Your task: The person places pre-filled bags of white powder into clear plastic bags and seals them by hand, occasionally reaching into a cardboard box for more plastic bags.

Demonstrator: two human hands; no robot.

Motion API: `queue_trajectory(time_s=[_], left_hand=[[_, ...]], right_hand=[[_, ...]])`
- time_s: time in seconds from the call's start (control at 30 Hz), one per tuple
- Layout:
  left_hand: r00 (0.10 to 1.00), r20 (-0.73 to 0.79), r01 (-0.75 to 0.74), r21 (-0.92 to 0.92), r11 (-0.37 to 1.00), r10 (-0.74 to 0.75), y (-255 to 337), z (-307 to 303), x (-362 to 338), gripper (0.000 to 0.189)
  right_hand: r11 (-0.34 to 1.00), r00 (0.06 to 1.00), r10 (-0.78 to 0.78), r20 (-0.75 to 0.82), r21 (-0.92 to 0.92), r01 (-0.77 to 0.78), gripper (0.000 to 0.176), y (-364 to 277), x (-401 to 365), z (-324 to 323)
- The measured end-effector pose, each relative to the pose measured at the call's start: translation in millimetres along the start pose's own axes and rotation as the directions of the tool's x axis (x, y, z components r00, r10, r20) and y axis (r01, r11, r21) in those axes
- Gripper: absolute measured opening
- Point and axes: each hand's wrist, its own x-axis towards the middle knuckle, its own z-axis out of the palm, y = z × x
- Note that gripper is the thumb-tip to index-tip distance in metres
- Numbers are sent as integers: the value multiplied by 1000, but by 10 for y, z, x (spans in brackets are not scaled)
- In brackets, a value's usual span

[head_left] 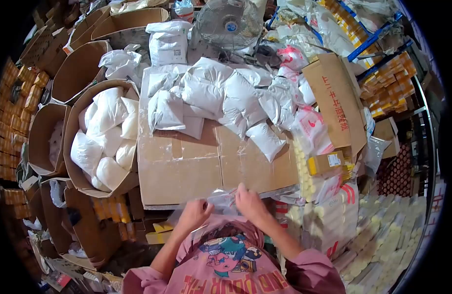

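Immediately in front of the body, both hands work a clear plastic bag (pixel 220 198) at the near edge of the cardboard work surface (pixel 196 169), just above the pink shirt. The left hand (pixel 194 213) is curled, with thumb and fingers pinching the film on its left side. The right hand (pixel 250 203) is likewise closed on the film at the right, fingers drawn together rather than spread. The bag hangs thin and crumpled between the two grips, partly over the table edge, and appears empty; its mouth cannot be made out through the glare. The step in hand is judged to be parting or straightening the bag. Recommended practice: grip one layer only in each hand, close to the rim, and draw the hands apart evenly so that the film separates without tearing. Thin film is likely to cling and slip, so rub the layers between thumb and finger rather than pull hard. Hold the bag over the bare cardboard, where there is room. To the right, near the right forearm, stands a sack of pale yellow pieces (pixel 329 215), with a small yellow box (pixel 326 163) above it. Farther back, a heap of white filled pouches (pixel 221 93) covers the rear of the surface, and an open carton (pixel 113 190) at the left holds more of them. A fan (pixel 229 23) stands at the far end.
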Motion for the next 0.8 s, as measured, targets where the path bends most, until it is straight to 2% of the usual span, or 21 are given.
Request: queue_trajectory(time_s=[0.03,0.1,0.13,0.23,0.3,0.43,0.5,0.57,0.6,0.63,0.73,0.8], left_hand=[[1000,27,5,101,995,-7,14,-92,15,36],[998,0,-56,260,964,58,-203,-101,56,32],[998,36,-56,311,949,47,-233,-127,85,32],[991,125,-88,417,905,39,-295,-206,171,32],[983,168,-138,434,890,71,-351,-263,205,31],[944,328,-88,310,947,-20,-281,-454,283,30],[910,409,-17,213,977,-73,-185,-570,310,32],[918,378,73,133,988,-119,-106,-635,311,34],[919,368,114,94,989,-141,-87,-667,317,36],[924,366,86,94,992,-115,-92,-696,333,37],[947,319,13,98,995,-44,-145,-773,364,37],[974,228,-12,111,994,-13,-189,-806,344,34]], right_hand=[[992,997,57,46,-118,-51,12,9,45,-54],[966,997,6,74,-258,13,11,244,145,18],[944,996,-17,85,-328,44,11,344,196,94],[923,990,-97,106,-363,129,13,408,276,269],[942,993,-72,95,-322,99,10,365,329,289],[963,993,-115,-34,-251,103,8,342,306,389],[990,987,-140,-84,-46,137,10,160,212,381],[953,973,-197,-117,210,218,12,-184,89,302],[931,954,-255,-160,226,286,13,-393,9,252],[905,929,-308,-205,238,352,14,-517,-47,228],[965,962,-259,84,58,255,18,-423,-84,323],[966,967,-247,64,92,241,20,-335,-94,417]])
